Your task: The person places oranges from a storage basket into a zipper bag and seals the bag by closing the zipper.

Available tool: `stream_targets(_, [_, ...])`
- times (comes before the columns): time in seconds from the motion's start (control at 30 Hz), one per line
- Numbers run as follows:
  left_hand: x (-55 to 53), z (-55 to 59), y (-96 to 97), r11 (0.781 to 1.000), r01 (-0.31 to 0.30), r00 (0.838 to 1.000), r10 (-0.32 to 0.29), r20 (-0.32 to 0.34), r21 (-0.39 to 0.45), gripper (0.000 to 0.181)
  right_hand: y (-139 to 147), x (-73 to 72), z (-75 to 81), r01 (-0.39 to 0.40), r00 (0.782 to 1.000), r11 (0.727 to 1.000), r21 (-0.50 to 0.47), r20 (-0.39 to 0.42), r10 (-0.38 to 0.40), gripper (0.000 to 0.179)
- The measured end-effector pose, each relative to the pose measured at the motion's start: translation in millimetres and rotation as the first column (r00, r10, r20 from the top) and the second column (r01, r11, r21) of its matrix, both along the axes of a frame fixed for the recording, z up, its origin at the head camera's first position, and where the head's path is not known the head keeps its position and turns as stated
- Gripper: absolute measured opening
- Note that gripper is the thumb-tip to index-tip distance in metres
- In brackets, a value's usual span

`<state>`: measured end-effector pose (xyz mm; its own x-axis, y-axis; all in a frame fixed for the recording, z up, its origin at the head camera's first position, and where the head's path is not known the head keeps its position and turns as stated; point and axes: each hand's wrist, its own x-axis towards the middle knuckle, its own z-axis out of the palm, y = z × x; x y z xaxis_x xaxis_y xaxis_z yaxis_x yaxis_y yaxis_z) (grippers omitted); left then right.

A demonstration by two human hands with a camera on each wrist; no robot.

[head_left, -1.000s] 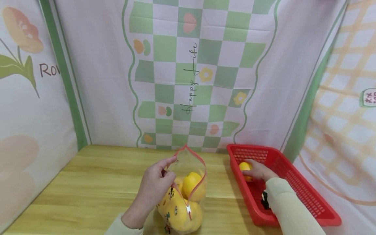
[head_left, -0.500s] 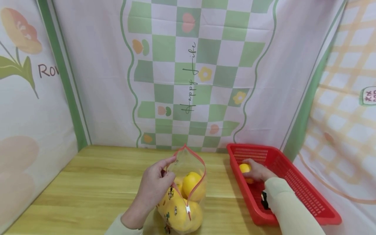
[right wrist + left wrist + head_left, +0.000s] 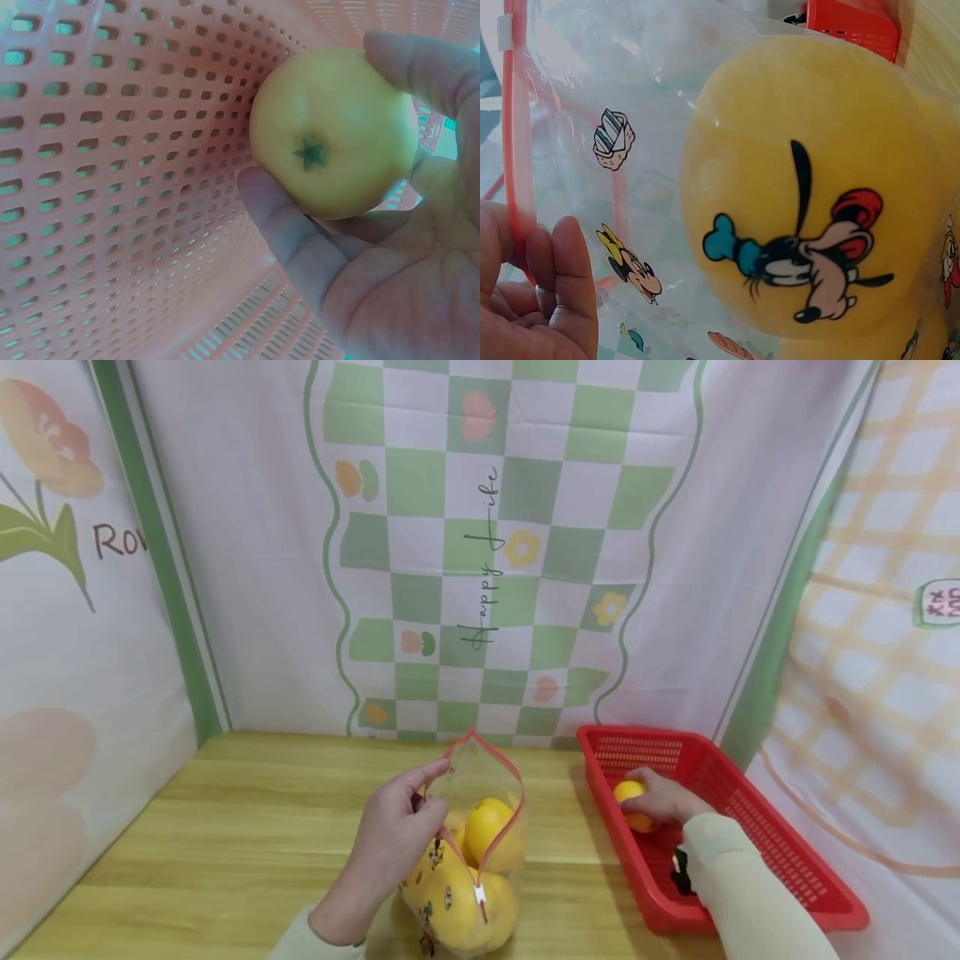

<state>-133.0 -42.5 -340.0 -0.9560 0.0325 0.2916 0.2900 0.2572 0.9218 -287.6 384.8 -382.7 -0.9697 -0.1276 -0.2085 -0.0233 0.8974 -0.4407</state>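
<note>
Pinching a clear bag (image 3: pixel 483 772) of yellow fruits (image 3: pixel 489 827) on the worktop (image 3: pixel 225 827) by its red edge (image 3: pixel 511 150) with the left grip (image 3: pixel 401 831). Holding a single yellow fruit (image 3: pixel 330 112) in the curled right grip (image 3: pixel 663 798), inside the red basket (image 3: pixel 637 749), close to its holed side wall (image 3: pixel 142 157).

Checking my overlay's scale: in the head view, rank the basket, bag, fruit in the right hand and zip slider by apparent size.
1. Basket
2. Bag
3. Fruit, partly hidden by the right hand
4. Zip slider
</note>
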Motion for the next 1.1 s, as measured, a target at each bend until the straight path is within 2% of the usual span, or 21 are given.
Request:
stream_targets(0.17, [0.6, 0.2, 0.5, 1.000, 0.002, 1.000, -0.002, 0.000, -0.007, 0.053, 2, 4.0, 1.7, -0.004, 1.000, 1.000, -0.029, -0.014, 0.003, 0.075])
stream_targets(0.37, [0.8, 0.2, 0.8, 1.000, 0.002, 1.000, -0.002, -0.006, -0.012, 0.053, 4, 8.2, 8.8, -0.018, 0.996, 0.998, -0.053, -0.086, 0.014, 0.075])
stream_targets(0.7, [1.5, 0.2, 1.0, 1.000, 0.002, 1.000, -0.002, -0.003, -0.014, 0.052, -8, 14.4, 29.5, -0.005, 0.989, 0.990, -0.141, -0.145, -0.016, 0.081])
stream_targets(0.93, [2.2, 0.7, 1.3, 1.000, 0.004, 1.000, -0.005, -0.003, -0.012, 0.053, -22, 18.8, 47.2, -0.035, 0.971, 0.990, -0.137, -0.240, 0.001, 0.079])
stream_targets(1.1, [2.8, 1.1, 1.7, 1.000, 0.005, 1.000, -0.005, 0.000, -0.009, 0.053, -35, 23.7, 59.6, -0.048, 0.963, 0.984, -0.172, -0.270, 0.000, 0.079])
